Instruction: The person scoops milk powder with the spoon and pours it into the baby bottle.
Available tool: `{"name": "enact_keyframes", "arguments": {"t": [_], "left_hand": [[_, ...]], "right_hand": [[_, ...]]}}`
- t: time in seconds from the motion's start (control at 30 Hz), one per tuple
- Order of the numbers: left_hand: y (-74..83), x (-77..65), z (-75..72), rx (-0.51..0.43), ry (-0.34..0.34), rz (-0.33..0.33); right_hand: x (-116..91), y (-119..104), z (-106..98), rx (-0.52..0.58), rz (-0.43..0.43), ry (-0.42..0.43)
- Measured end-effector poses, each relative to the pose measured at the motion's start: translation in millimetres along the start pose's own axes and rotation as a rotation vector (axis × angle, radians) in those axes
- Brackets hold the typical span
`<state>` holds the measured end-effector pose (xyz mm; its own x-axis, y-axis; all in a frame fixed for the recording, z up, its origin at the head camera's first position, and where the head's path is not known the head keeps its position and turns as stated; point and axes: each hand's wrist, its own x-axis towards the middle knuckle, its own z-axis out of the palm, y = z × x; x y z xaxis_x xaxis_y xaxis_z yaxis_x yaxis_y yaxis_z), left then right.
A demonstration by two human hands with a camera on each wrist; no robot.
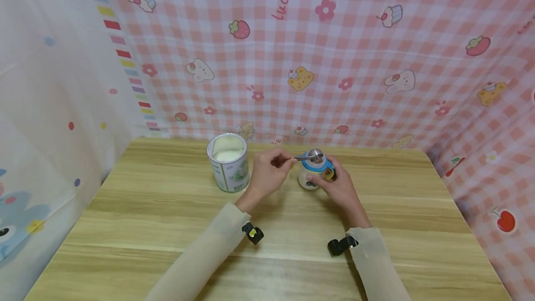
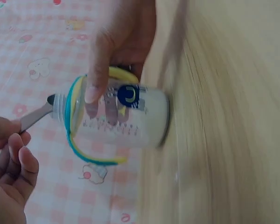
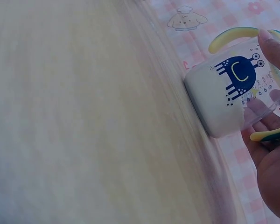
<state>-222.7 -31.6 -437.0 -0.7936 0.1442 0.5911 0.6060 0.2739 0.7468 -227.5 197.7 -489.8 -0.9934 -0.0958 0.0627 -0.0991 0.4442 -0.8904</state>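
My left hand (image 1: 269,171) pinches the handle of a metal spoon (image 1: 307,157). The spoon's bowl is at the mouth of a clear baby bottle (image 1: 308,181); how much it holds cannot be made out. In the left wrist view, the spoon (image 2: 36,116) points into the open neck. My right hand (image 1: 342,187) grips the bottle's body, thumb in front and fingers behind. The bottle (image 3: 219,100) has blue-and-yellow side handles, a dark blue cartoon print and whitish contents in its lower part. Its base is at the tabletop.
Left of my left hand stands an open tin (image 1: 231,175) with pale powder inside. Both are on a wood-grain table (image 1: 284,264). A pink checked cloth (image 1: 267,50) hangs behind its far edge, and a pale printed cloth (image 1: 50,106) hangs on the left.
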Motion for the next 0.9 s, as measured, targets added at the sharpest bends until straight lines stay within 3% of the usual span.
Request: {"name": "enact_keyframes", "arguments": {"t": [0.2, 0.4, 0.73, 0.9], "left_hand": [[1.4, 1.1, 2.6, -0.179, 0.087, -0.279], [2.9, 3.3, 4.3, -0.34, 0.162, -0.476], [9.8, 5.3, 2.3, -0.493, 0.195, -0.649], [21.4, 8.5, -1.3, -0.553, 0.227, -0.671]], "right_hand": [[0.8, 0.8, -0.4, 0.0, 0.008, -0.001], [-0.4, 3.5, 1.2, 0.013, 0.013, -0.004], [-0.1, 4.0, 2.9, 0.027, -0.001, 0.011], [0.0, 1.7, 1.7, 0.016, 0.009, 0.02]]}}
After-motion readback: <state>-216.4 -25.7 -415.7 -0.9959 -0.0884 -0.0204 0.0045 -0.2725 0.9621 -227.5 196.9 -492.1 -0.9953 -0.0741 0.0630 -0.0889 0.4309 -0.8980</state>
